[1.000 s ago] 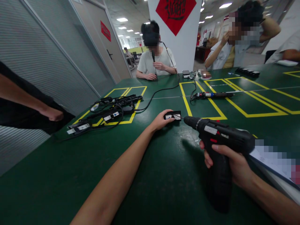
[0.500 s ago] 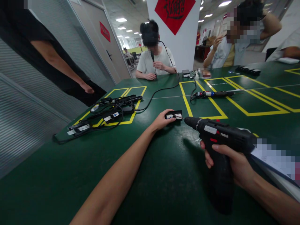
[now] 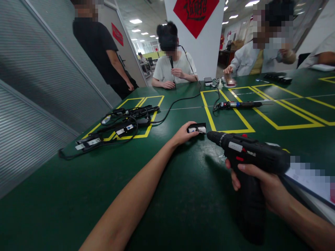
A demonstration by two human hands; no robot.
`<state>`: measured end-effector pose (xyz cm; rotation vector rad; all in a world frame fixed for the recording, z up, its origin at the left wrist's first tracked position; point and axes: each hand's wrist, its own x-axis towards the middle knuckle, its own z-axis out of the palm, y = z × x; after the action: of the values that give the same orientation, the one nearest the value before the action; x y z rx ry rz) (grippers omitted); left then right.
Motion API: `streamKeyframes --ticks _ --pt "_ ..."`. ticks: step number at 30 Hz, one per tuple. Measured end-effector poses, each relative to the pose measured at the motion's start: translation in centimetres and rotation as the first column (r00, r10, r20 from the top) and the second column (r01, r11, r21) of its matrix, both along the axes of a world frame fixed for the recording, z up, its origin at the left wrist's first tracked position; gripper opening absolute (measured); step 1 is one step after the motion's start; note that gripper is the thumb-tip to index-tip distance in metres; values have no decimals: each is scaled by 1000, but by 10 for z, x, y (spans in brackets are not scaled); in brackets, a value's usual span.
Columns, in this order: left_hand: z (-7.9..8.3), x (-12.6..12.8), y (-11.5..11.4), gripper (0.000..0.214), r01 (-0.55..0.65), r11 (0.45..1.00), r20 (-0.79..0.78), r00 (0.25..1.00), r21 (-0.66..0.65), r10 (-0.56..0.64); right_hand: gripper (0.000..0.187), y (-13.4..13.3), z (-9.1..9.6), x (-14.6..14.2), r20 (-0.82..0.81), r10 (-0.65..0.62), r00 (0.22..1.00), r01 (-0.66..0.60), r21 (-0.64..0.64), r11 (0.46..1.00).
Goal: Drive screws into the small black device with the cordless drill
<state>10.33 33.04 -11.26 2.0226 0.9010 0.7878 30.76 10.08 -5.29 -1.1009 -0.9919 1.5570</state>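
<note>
My right hand [image 3: 261,184] is wrapped round the grip of a black cordless drill [image 3: 243,150], which points left. A thin bit juts from its chuck toward a small black box [image 3: 201,126] with a white label. Whether the bit touches the box cannot be made out. My left hand [image 3: 184,132] pinches the left end of this box against the green table [image 3: 167,188], thumb in front and fingers behind. Part of the box is hidden by the fingers.
Black cabled devices [image 3: 125,125] lie at left on yellow tape outlines. Ahead on the right rests a soldering iron-like tool [image 3: 238,105] with a cord. Papers [image 3: 306,177] lie beside my right arm. Co-workers sit across the table; a person in black [image 3: 96,48] stands at left.
The box, my left hand and the drill have shifted slightly right. The standing person has moved away toward the door. The co-worker at right has lowered their arms.
</note>
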Motion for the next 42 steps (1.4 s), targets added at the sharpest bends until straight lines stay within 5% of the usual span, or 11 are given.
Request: streamKeyframes --ticks 42 --pt "5 1 -6 51 -49 999 -42 998 12 50 17 -4 0 0 49 -10 999 6 80 997"
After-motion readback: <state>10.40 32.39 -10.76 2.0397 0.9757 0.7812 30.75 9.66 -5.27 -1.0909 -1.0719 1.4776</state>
